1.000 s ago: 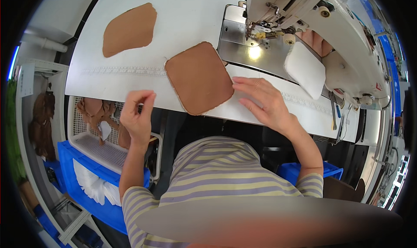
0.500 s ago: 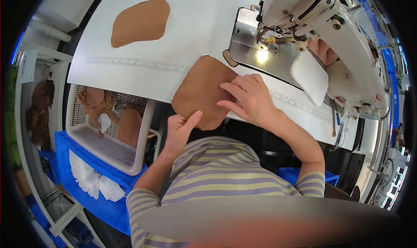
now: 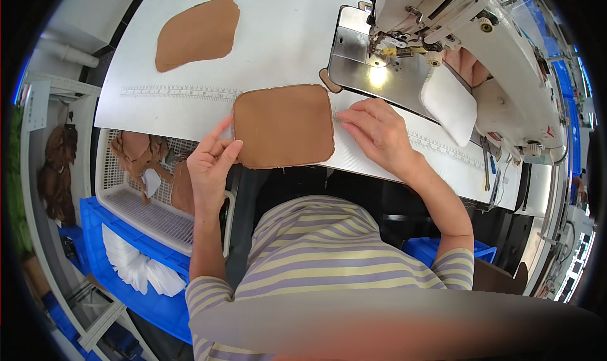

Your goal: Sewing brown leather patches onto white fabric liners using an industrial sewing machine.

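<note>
A rounded square of brown fabric (image 3: pixel 284 125) is laid flat at the near edge of the white worktable (image 3: pixel 284 38), just in front of a sewing machine (image 3: pixel 455 38). Its left edge is pinched by the left hand (image 3: pixel 214 161); the right hand (image 3: pixel 376 132) is rested open at its right edge, apparently touching. A second brown piece (image 3: pixel 197 32) is seen well apart, far left.

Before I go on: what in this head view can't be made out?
- Needle area of the sewing machine: hidden by its head.
- Small brown piece: mostly under the square brown piece.
- Left hand fingertips: whether they pinch the piece's edge is unclear.
- Basket contents: jumbled, too small.
- Bottom edge: blurred band.
</note>
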The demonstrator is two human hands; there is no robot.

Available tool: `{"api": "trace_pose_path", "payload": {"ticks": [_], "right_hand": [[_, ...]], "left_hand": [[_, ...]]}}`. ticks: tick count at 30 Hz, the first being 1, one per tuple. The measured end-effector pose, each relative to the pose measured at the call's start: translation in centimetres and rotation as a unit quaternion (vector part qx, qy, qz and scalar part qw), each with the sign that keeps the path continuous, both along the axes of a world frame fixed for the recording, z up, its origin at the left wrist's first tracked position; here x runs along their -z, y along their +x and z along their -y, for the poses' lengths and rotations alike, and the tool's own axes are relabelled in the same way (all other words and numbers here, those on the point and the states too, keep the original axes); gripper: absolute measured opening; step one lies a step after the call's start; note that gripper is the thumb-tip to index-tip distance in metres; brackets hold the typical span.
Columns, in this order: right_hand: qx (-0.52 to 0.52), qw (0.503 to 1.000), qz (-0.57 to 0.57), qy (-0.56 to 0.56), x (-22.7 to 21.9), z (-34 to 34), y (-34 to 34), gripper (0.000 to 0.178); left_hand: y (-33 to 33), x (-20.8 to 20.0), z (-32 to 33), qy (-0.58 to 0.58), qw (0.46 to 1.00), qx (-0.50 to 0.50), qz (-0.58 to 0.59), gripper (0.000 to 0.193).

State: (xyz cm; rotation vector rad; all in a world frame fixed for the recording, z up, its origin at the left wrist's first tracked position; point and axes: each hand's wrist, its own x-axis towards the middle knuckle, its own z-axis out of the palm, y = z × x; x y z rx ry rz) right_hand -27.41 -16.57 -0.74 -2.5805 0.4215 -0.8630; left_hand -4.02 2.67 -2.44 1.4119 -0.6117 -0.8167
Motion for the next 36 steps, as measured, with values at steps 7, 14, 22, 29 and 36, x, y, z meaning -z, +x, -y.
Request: {"api": "trace_pose_path", "payload": {"ticks": [7,14,22,29,36], "right_hand": [[0.002,0.998,-0.041,-0.047,-0.2,0.0,0.4,0.037],[0.012,0.983,-0.169,-0.074,0.2,-0.8,1.6,0.088],[0.027,0.983,-0.164,-0.083,0.6,0.3,1.7,0.088],[-0.093,0.985,-0.120,-0.085,0.3,-2.9,-0.9,0.060],[0.008,0.898,-0.033,0.440,-1.0,-2.6,0.4,0.013]], "left_hand": [[2.6,-0.4,1.4,0.024,0.877,-0.022,0.479,0.039],[4.0,-1.2,3.2,0.094,0.753,0.205,0.619,0.062],[5.7,-0.9,5.0,0.068,0.729,0.245,0.636,0.077],[3.5,-0.9,1.5,-0.063,0.753,0.180,0.630,0.038],[3.3,-1.6,3.0,0.027,0.959,0.174,0.220,0.006]]}}
